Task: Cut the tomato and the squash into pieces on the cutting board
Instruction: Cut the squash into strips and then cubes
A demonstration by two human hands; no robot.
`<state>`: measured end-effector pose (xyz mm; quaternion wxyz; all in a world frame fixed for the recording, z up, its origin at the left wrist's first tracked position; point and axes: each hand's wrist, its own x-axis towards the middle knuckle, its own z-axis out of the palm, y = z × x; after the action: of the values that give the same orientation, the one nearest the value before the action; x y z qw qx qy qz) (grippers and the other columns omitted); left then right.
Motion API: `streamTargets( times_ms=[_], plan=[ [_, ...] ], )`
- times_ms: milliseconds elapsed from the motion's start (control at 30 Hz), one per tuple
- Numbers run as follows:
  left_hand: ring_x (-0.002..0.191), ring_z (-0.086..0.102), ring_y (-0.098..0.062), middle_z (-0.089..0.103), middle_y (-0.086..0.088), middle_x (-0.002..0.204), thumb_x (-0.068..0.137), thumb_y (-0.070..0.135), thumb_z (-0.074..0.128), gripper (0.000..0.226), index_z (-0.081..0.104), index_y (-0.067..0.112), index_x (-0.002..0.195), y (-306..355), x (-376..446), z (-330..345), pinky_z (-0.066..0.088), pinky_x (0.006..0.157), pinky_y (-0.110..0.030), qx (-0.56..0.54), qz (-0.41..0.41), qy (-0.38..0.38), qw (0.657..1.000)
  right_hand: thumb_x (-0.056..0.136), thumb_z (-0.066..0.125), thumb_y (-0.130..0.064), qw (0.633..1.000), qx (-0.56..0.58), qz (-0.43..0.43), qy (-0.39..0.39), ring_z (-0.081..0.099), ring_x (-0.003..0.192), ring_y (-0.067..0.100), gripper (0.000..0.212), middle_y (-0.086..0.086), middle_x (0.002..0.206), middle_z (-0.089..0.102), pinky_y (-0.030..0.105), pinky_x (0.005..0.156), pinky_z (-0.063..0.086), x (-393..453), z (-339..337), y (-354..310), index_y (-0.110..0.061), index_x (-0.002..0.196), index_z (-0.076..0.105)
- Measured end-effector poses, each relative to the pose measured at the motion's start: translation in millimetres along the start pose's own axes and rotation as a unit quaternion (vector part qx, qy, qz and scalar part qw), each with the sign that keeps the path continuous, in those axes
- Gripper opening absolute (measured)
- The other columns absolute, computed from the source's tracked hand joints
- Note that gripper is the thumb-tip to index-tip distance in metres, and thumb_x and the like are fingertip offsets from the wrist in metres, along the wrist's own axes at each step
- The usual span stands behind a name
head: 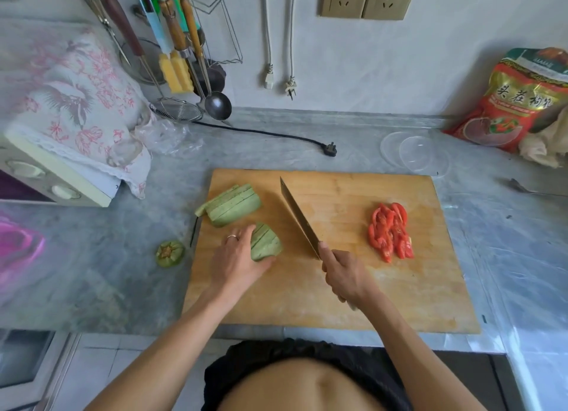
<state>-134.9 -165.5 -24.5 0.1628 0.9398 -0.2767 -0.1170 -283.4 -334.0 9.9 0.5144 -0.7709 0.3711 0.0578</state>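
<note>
Squash chunk point(266, 241), pale green, left grip point(236, 257) cupping it, right grip point(344, 275) clenching steel cleaver point(299, 218)

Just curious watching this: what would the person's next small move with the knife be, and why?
Probably bring the knife leftward and down onto the squash piece that the left hand holds. The right hand holds the blade apart from that piece, and the tomato already lies sliced.
</note>
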Motion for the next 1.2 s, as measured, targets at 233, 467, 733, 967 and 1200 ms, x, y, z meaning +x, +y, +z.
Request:
streamTargets(
  times_ms=[233, 467, 733, 967, 1200],
  plan=[
    [0.117, 0.059, -0.024, 0.058, -0.001, 0.135, 0.069, 0.05, 0.082, 0.08, 0.053, 0.024, 0.138, 14, 2, 2, 0.054, 0.086, -0.038, -0.029, 0.05, 0.059, 0.997, 0.096, 0.033, -0.061, 0.998, -0.038, -0.044, -0.023, 0.042, 0.044, 0.015, 0.069, 0.002, 0.054, 0.047, 0.032, 0.048, 0.041, -13, -19, 9, 0.0, 0.07, 0.051],
    [0.107, 0.062, -0.029, 0.061, -0.003, 0.125, 0.075, 0.055, 0.072, 0.068, 0.056, 0.019, 0.131, 25, 4, 19, 0.057, 0.074, -0.043, -0.04, 0.078, 0.047, 0.995, 0.095, 0.031, -0.065, 0.994, -0.053, -0.059, -0.072, 0.047, 0.045, 0.017, 0.074, 0.005, 0.058, 0.051, 0.033, 0.041, 0.043, -16, -25, 16, 0.002, 0.073, 0.052],
    [0.104, 0.061, -0.033, 0.052, -0.011, 0.134, 0.087, 0.071, 0.041, 0.079, 0.045, 0.015, 0.142, 24, 2, 33, 0.054, 0.078, -0.042, 0.042, 0.093, 0.062, 0.993, 0.098, 0.029, -0.06, 0.992, -0.072, -0.057, -0.085, 0.048, 0.041, 0.017, 0.061, 0.003, 0.056, 0.05, 0.031, 0.04, 0.045, -9, -36, 8, -0.012, 0.063, 0.045],
    [0.098, 0.061, -0.037, 0.056, -0.017, 0.128, 0.089, 0.059, 0.047, 0.071, 0.051, 0.007, 0.138, 29, 3, 43, 0.052, 0.076, -0.044, 0.1, 0.089, 0.08, 0.988, 0.096, 0.026, -0.065, 0.99, -0.067, -0.051, -0.114, 0.05, 0.043, 0.022, 0.067, 0.006, 0.055, 0.049, 0.033, 0.039, 0.048, -15, -20, 9, -0.008, 0.069, 0.047],
    [0.101, 0.06, -0.031, 0.055, -0.013, 0.127, 0.091, 0.062, 0.043, 0.071, 0.048, 0.01, 0.139, 29, 6, 44, 0.052, 0.077, -0.041, 0.132, 0.103, 0.084, 0.982, 0.096, 0.023, -0.065, 0.988, -0.056, -0.032, -0.141, 0.049, 0.044, 0.016, 0.074, 0.008, 0.063, 0.051, 0.026, 0.041, 0.045, -12, -30, 7, 0.001, 0.088, 0.056]
  ],
)
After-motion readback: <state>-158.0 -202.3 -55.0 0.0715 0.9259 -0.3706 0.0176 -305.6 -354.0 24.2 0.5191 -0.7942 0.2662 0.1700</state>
